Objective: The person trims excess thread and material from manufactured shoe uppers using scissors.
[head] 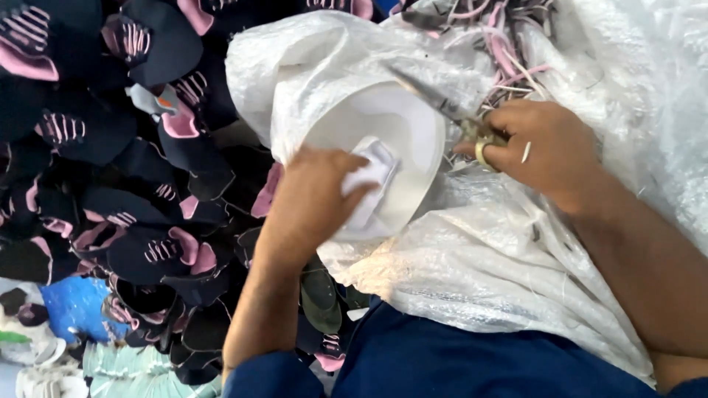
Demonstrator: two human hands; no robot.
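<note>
- The left hand (313,195) is clamped on a small white fabric piece (376,173), fingers curled over its near edge and pressing it down on a white curved panel (398,129).
- The right hand (542,147) is closed around the handles of a pair of scissors (442,107), with a finger through a yellowish loop.
- The scissors' long axis runs from the right hand up and to the left, the blades lying over the upper rim of the white curved panel; whether the blades are apart or together is too blurred to tell.
- The white fabric piece lies below and to the left of the blade tips, just beside them, between the two hands; the left hand is the nearer, being on it.
- All this rests on a white woven plastic sack (479,265) across the person's lap.
- A heap of dark navy and pink cut pieces (133,184) lies to the left, and pink and white trimmings (501,37) lie above the right hand.
</note>
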